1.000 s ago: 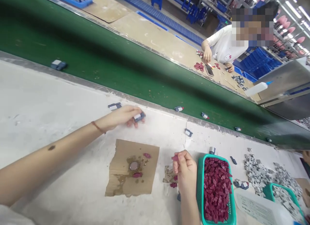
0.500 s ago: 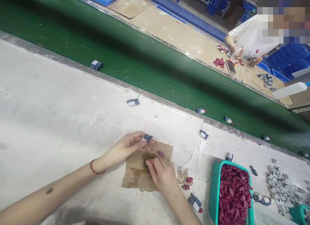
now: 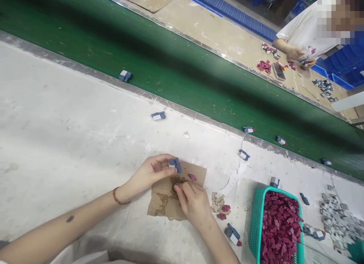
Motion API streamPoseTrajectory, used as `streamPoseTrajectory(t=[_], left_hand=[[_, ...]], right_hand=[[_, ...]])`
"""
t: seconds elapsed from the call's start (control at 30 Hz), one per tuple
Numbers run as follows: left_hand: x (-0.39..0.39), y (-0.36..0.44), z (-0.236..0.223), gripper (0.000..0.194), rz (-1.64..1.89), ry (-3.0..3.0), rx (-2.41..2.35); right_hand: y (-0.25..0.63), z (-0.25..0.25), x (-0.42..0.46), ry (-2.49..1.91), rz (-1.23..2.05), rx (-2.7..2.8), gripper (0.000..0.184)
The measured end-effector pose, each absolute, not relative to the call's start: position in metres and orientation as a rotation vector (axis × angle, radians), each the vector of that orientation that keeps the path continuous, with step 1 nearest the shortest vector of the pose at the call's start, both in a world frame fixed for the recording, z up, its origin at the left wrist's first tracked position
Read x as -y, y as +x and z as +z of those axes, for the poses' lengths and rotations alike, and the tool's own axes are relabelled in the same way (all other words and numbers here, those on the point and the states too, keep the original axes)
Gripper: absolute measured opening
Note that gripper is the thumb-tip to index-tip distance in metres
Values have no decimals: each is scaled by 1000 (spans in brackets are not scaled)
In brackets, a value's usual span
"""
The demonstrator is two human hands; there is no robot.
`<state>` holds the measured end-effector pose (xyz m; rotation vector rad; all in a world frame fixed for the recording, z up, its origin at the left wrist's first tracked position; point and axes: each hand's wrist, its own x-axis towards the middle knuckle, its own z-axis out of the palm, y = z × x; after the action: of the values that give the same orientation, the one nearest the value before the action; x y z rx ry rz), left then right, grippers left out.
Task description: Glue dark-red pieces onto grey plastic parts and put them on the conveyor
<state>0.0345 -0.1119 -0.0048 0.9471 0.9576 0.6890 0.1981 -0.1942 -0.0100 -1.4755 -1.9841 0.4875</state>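
My left hand (image 3: 153, 173) pinches a small blue-and-white plastic part (image 3: 175, 165) between thumb and fingers, above the upper edge of a brown cardboard sheet (image 3: 162, 207). Over the same sheet, my right hand (image 3: 193, 201) has thumb and fingertips pressed together at a dark, round, ridged-edged piece (image 3: 175, 186). Whatever sits between those fingertips is hidden. A dark red plastic piece (image 3: 192, 177) lies on the cardboard just above my right hand. Wet-looking stains mark the sheet. Two more dark red pieces (image 3: 226, 208) lie right of my hand, by a stained scrap (image 3: 218, 201).
A teal basket (image 3: 256, 218) full of dark red pieces stands at right, beside a pile of grey-white pieces (image 3: 335, 214). Blue-and-white parts (image 3: 158, 116) are scattered on the white table. Beyond runs a green conveyor belt (image 3: 182, 82) carrying several parts; across it a co-worker (image 3: 301, 32) handles pieces.
The blue-and-white part has turned in my left hand's fingers. My right hand stays by the round piece. Parts on the belt have moved right; the whole view has shifted slightly.
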Motion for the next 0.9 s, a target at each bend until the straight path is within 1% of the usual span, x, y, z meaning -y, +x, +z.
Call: streamPoseTrajectory(t=[0.13,0.23,0.4,0.53,0.63,0.9], left_hand=[[114,35,-2,34,597,748,-911],[114,36,0,38,533,740,-910],[115,36,-2,47,413,863,-873],[118,35,-5,42,374,899,-865],[120,35,-6,42,368,942,-866],[125,37,-9,40,390,938,-846]], right_hand=[[207,-7,195,-1576,1013,1371,35],[211,-6,194,-1532,1179,986,37],[210,-1,190,-1475,1206,817,42],[205,2,190,-1462,1136,849,40],[203,2,192,-1429,1099,885,38],[200,-3,194,-1435,1105,945,35]])
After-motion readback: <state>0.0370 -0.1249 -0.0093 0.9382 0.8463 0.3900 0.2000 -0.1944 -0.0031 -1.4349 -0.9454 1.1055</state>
